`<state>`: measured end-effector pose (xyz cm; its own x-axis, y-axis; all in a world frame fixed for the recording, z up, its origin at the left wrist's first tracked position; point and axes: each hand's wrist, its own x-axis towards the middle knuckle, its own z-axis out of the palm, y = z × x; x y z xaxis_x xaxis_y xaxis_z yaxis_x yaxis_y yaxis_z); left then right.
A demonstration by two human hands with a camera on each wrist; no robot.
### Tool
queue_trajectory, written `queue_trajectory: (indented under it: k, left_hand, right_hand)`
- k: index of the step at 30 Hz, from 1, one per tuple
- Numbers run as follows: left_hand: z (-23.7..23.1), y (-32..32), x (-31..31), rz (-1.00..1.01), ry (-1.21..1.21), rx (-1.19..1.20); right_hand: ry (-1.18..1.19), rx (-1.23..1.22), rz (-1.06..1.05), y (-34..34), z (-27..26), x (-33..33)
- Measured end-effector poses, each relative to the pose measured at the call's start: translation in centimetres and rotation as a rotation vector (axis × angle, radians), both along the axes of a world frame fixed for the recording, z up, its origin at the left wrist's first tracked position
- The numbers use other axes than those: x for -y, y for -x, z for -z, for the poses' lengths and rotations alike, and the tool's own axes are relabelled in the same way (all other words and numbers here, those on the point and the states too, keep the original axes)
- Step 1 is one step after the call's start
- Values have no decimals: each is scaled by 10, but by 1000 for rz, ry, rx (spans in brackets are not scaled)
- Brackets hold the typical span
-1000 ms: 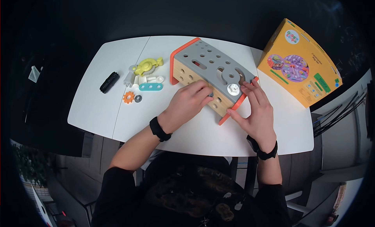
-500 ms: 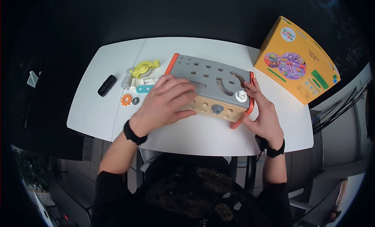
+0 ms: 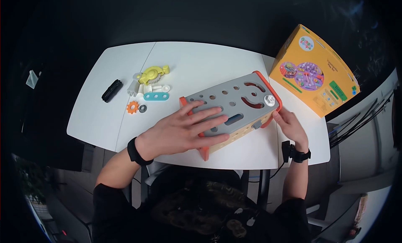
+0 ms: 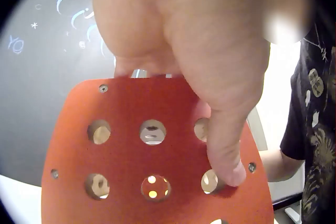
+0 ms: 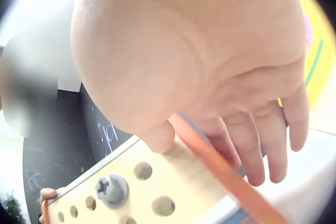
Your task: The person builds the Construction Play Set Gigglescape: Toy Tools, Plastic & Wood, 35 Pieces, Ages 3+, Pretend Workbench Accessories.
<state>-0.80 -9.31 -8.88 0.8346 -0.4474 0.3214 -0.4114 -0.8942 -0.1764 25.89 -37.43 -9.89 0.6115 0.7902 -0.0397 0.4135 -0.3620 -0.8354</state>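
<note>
A toy workbench with a grey holed top, pale wooden sides and orange-red end panels stands slanted on the table. My left hand rests over its near left end, fingers spread straight across the top. In the left wrist view, that thumb lies down the red end panel. At the opposite end my right hand holds the corner, its thumb on the wooden side and fingers outside the panel. A white bolt sits in the top near that corner. A grey bolt sticks out of the wooden side.
Left on the white table lie a yellow-green toy saw, a teal strip, an orange gear, a grey ring, white bolts and a black case. A yellow box stands at the back right.
The workbench has turned, its left end swinging toward me and its right end away. My left hand has left the grey bolt on the side and moved onto the left end; my right stays at the other.
</note>
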Motion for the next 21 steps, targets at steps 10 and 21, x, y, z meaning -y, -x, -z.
queue_trajectory:
  k: [10,21]
  left_hand:
    - [5,-9,-12,76,175,160]
    - [34,0,-30,-67,1214,125]
  right_hand:
    - [-38,-106,-191,-22,11,1]
    - [-345,-165,-136,-20,7,-23]
